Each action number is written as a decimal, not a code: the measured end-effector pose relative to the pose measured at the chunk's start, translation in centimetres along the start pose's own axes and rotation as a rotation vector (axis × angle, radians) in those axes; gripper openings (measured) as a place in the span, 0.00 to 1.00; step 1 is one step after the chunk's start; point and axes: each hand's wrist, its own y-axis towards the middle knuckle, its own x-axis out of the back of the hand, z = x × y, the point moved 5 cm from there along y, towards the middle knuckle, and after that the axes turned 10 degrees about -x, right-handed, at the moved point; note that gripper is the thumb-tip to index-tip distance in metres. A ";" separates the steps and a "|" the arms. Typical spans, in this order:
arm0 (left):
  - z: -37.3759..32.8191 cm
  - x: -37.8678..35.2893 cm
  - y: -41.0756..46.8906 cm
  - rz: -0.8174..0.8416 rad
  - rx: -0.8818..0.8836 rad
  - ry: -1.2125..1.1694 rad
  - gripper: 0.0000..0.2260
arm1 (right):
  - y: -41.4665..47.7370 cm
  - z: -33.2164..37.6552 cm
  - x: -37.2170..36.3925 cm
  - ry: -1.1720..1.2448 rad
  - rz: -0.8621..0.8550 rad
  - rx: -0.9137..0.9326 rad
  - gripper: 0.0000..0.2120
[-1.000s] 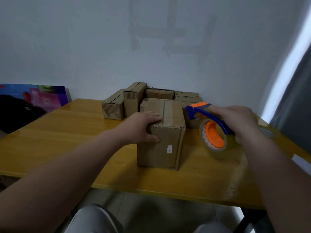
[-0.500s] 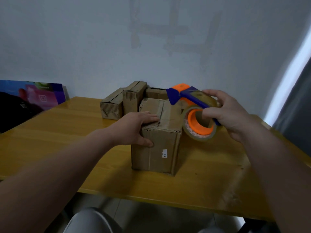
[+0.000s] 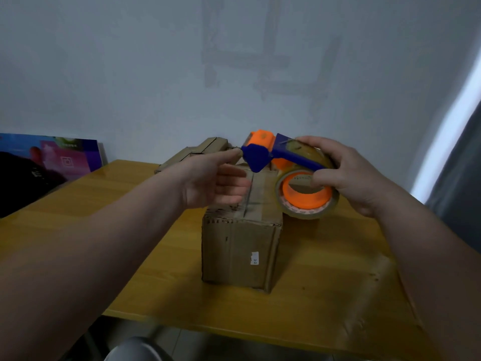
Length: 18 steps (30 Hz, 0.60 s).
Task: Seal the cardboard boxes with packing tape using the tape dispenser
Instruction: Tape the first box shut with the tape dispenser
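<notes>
Right hand [image 3: 348, 178] grips tape dispenser [image 3: 260, 155]; loose left hand [image 3: 213, 183] touches it

A small white sticker [image 3: 254, 261] is on the front of the box [image 3: 229, 251]. It seems to say "3-2", turned on its side. The poster [image 3: 67, 160] by the wall has a white square sign and tiny words, too blurry to read. Red marks run round the tape roll [image 3: 299, 211], too small to read.
</notes>
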 end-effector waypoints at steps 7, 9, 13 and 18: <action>-0.2 0.3 -0.3 -0.107 -0.060 -0.032 0.04 | 0.4 0.1 -0.3 -0.096 0.018 0.036 0.31; -0.1 0.4 -0.1 -0.128 -0.075 0.030 0.05 | 0.6 0.3 -0.5 -0.127 0.016 0.032 0.30; 0.0 0.5 0.7 -0.166 -0.127 0.146 0.08 | 1.2 0.2 -0.5 -0.138 0.026 0.014 0.29; 0.0 1.1 1.3 -0.231 -0.168 0.193 0.08 | 2.2 0.2 -0.7 -0.224 0.075 -0.011 0.28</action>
